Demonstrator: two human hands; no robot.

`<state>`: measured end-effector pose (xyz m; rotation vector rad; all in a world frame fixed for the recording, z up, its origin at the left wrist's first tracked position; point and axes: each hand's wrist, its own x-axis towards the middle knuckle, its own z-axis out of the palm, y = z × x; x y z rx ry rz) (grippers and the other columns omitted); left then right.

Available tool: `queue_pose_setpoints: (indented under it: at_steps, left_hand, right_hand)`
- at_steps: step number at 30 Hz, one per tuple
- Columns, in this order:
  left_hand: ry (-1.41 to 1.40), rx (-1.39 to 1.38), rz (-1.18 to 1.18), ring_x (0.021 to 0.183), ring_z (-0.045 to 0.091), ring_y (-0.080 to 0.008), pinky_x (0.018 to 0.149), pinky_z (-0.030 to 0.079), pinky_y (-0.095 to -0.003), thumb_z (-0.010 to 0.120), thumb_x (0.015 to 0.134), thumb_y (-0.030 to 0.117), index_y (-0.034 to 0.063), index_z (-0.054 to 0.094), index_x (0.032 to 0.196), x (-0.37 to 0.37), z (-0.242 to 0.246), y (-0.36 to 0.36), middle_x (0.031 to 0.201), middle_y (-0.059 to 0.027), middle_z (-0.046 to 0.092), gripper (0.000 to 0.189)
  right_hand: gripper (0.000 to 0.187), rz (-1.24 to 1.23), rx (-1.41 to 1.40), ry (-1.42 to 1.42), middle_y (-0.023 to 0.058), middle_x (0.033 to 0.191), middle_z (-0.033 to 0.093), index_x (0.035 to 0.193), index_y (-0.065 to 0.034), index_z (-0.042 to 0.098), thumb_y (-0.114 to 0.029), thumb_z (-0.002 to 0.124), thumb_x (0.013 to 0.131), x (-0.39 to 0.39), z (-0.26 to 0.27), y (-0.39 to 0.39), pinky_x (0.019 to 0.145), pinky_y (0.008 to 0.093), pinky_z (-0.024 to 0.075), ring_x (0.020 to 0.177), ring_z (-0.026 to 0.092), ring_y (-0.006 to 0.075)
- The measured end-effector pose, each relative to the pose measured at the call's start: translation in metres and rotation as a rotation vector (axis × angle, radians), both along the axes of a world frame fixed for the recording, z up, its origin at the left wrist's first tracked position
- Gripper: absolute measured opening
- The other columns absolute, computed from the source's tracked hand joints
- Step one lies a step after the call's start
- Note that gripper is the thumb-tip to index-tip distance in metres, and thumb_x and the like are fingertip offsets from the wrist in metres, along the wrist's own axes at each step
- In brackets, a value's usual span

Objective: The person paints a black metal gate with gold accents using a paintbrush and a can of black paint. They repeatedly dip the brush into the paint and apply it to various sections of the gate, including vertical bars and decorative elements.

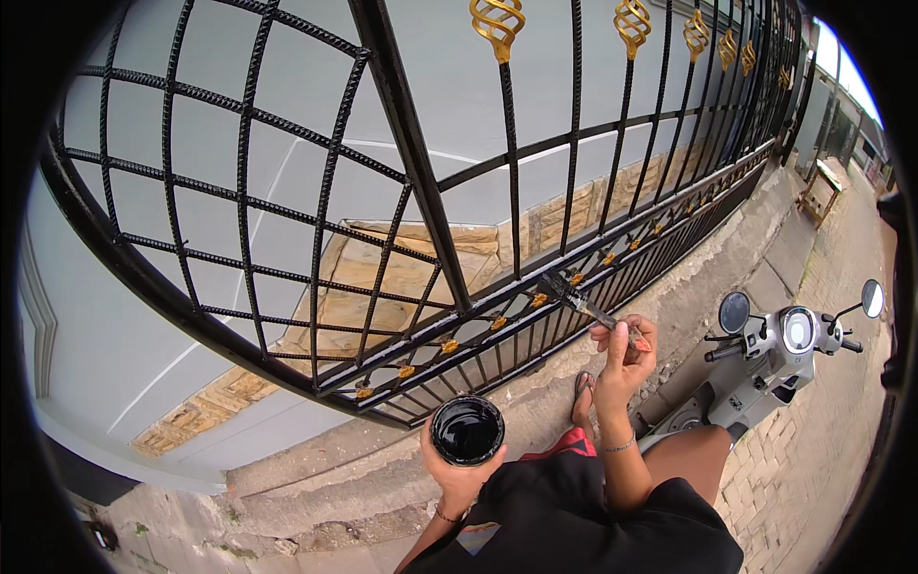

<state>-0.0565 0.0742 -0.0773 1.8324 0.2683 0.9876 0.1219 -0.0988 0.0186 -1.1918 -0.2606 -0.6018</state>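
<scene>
My left hand [460,479] is wrapped around a round can of glossy black paint [467,432], its mouth facing up. In my right hand [625,359] is a paintbrush [597,313], gripped by its handle, which shows a reddish end. Black-coated bristles point up and left, at the rail [495,293] of a black metal fence [391,143]; whether they touch it I cannot tell. Small gold ornaments [498,323] run in a row below that rail. Higher up, gold twisted basket ornaments [498,27] sit on the upright bars.
A grey motor scooter [746,387] is parked to my right on a paved lane [789,459]. Behind the fence stands a pale wall [445,93] with stone cladding [380,269]. A rough concrete ledge [344,473] runs along the fence's foot. Farther along is a small wooden stand [819,194].
</scene>
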Motion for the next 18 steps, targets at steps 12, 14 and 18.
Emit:
queue_pose_setpoints:
  at_steps: [12,14,18]
  left_hand:
    - [-0.040,0.155,-0.051,0.124,0.063,-0.0310,0.107,0.051,-0.0426,0.100,0.060,0.026,-0.0028,0.036,0.151,0.035,0.013,0.000,0.136,-0.0204,0.058,0.115]
    - [-0.062,0.179,-0.046,0.125,0.063,-0.0313,0.108,0.051,-0.0423,0.101,0.059,0.025,-0.0022,0.036,0.152,0.041,0.017,0.000,0.138,-0.0206,0.058,0.116]
    - [-0.091,0.186,-0.013,0.126,0.063,-0.0320,0.108,0.051,-0.0426,0.102,0.057,0.025,-0.0033,0.039,0.150,0.047,0.024,0.003,0.144,-0.0219,0.056,0.116]
  right_hand:
    - [0.016,-0.011,-0.018,0.040,0.0142,0.091,0.074,0.115,0.0001,0.058,-0.014,0.061,0.109,-0.032,0.023,-0.036,0.068,0.0238,0.0491,0.075,0.066,0.0120]
    - [0.015,0.074,-0.031,0.044,0.0142,0.091,0.074,0.114,0.0011,0.060,-0.012,0.064,0.106,-0.040,0.033,-0.035,0.066,0.0242,0.0503,0.073,0.067,0.0128]
    - [0.015,0.233,-0.453,-0.075,0.0126,0.079,0.072,0.102,0.0045,0.071,-0.005,0.078,0.093,-0.060,0.051,-0.023,0.061,0.0258,0.0530,0.065,0.067,0.0151]
